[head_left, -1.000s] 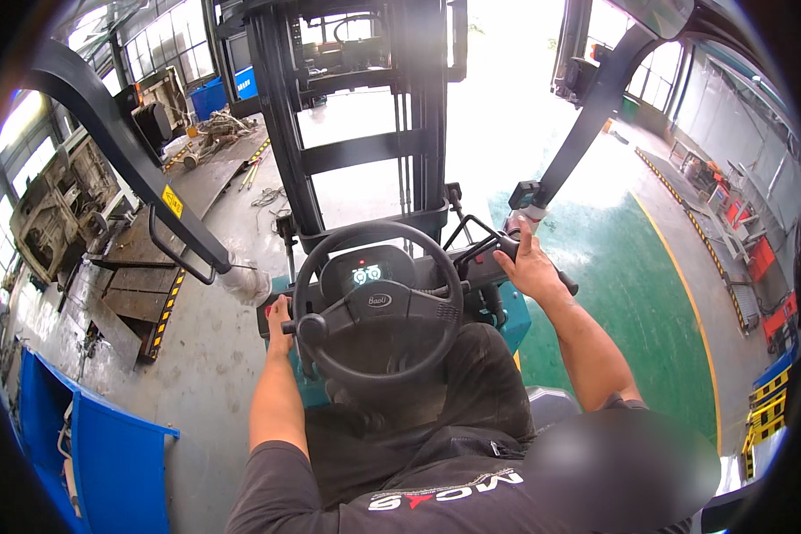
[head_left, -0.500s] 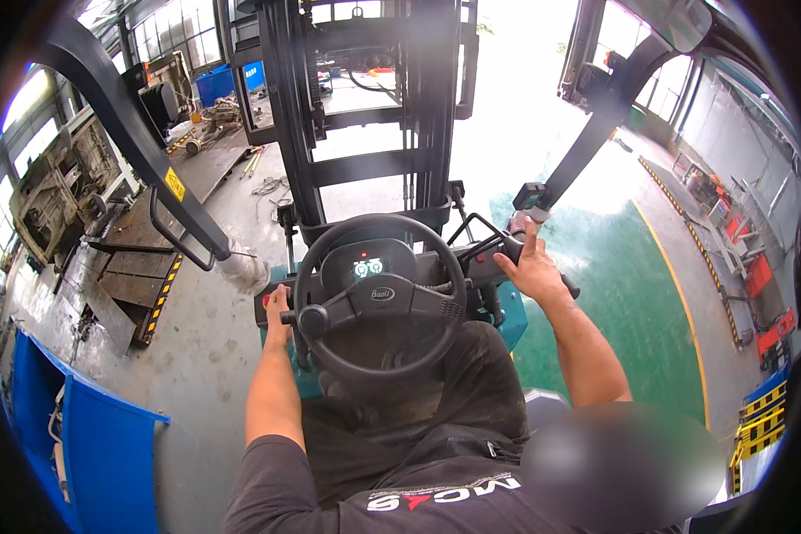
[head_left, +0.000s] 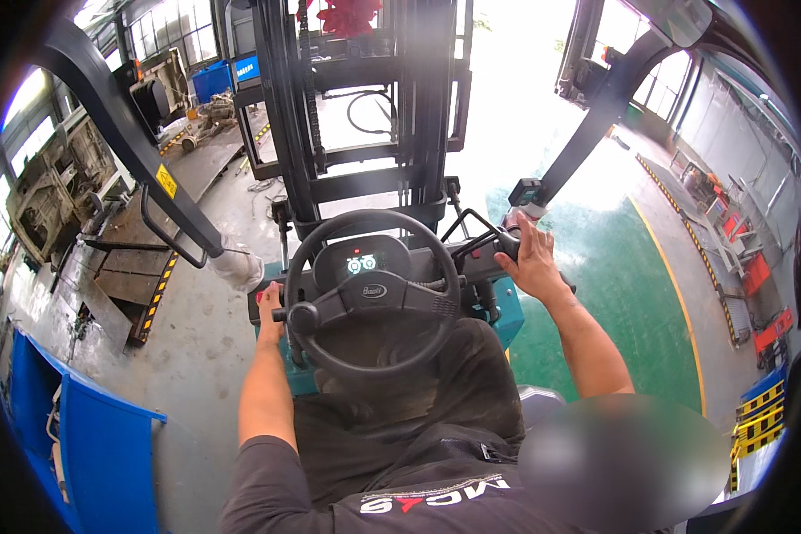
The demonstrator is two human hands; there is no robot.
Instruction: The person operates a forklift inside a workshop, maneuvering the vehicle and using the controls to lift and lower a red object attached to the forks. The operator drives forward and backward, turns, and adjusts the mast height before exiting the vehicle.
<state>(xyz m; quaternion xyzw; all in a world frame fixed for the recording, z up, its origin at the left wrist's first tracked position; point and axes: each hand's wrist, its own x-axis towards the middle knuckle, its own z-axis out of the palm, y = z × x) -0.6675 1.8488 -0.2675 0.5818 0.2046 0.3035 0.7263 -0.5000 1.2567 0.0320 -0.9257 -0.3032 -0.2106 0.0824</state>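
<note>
I sit at a forklift's black steering wheel (head_left: 378, 216), which has a spinner knob (head_left: 304, 318) on its left side. My left hand (head_left: 271, 311) is beyond that knob, its fingers curled at the dash's left end beside a small red control (head_left: 260, 297). What they hold is hidden. To the wheel's right, my right hand (head_left: 538, 263) is closed over a black control lever (head_left: 509, 244), thumb to the left and fingers pointing forward. Ahead rises the black mast (head_left: 369, 189) with its carriage frame (head_left: 260, 171). A red thing (head_left: 347, 18) shows through its top.
A blue metal cabinet (head_left: 107, 445) is close on the left, with a striped-edge platform (head_left: 138, 276) beyond it. Overhead-guard posts (head_left: 180, 200) frame both sides. On the right, a yellow line (head_left: 676, 289) edges the green floor. Yellow-black barriers (head_left: 761, 418) stand at far right.
The carriage frame has come lower within the mast, and the red thing has appeared at the top. My left fingers are more curled. My right hand stays at the lever, its fingers slightly shifted.
</note>
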